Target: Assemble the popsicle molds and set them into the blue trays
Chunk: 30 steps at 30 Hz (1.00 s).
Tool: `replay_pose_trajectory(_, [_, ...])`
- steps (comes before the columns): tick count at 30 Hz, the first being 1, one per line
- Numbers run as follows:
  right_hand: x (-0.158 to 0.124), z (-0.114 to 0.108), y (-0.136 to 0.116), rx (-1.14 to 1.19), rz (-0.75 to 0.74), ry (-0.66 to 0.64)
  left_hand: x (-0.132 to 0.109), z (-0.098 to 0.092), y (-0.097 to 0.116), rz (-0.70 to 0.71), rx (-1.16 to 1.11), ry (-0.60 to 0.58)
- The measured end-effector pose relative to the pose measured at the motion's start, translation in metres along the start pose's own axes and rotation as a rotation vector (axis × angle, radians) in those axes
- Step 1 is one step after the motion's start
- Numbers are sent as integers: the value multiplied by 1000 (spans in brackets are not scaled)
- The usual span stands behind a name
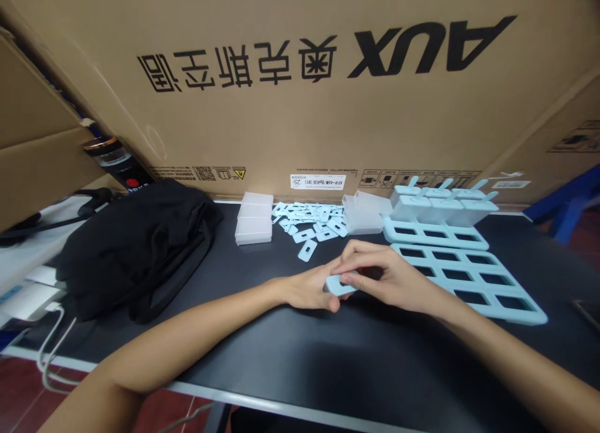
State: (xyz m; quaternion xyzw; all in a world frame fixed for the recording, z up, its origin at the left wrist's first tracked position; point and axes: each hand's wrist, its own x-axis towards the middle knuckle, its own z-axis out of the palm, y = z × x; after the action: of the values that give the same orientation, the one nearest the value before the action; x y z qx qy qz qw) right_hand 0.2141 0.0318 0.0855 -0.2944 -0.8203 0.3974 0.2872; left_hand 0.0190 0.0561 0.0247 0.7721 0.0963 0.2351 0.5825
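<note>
My left hand point(307, 289) is closed around a small popsicle mould, whose body is mostly hidden by the fingers. At the top of the mould is a light-blue rectangular lid point(336, 287). My right hand point(391, 278) meets the left one over the table and pinches this lid between thumb and fingers. Just behind my hands lies a loose pile of flat light-blue lids point(323, 217) with slots. Translucent mould cups point(254, 223) are stacked left of the pile, and more cups point(363, 220) lie to its right.
At the right, light-blue mould racks point(469, 257) with rectangular openings lie on the dark table point(281, 358). Several filled-in moulds with stick handles point(443, 205) stand in the rear rack. A black bag point(135, 252) sits at the left. A large cardboard box point(262, 127) walls off the back.
</note>
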Motion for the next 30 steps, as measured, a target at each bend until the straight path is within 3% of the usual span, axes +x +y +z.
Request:
replay_pose_trajectory(4, [-3,8,0,-107,-159,65,1,2,13,27,113,16])
replay_pose_trajectory(8, [-6,14,-1,-185,-253,111,-1,2,10,25,57,-9])
replay_pose_trajectory(13, [-8,7,-9,-219,-279,19,-6,0,-4,-25,-16,-9])
replay_pose_trajectory(17, [5,-11,-12,-204,-188,-44,-8,0,-5,-31,-37,29])
replay_pose_trajectory(21, [41,-20,0,-531,0,-135,-9,2,-5,55,-6,48])
replay_pose_trajectory(25, [83,-10,25,-926,200,-248,-7,3,-3,153,80,132])
replay_pose_trajectory(30, [115,10,48,-1026,366,-201,-4,2,0,223,164,173])
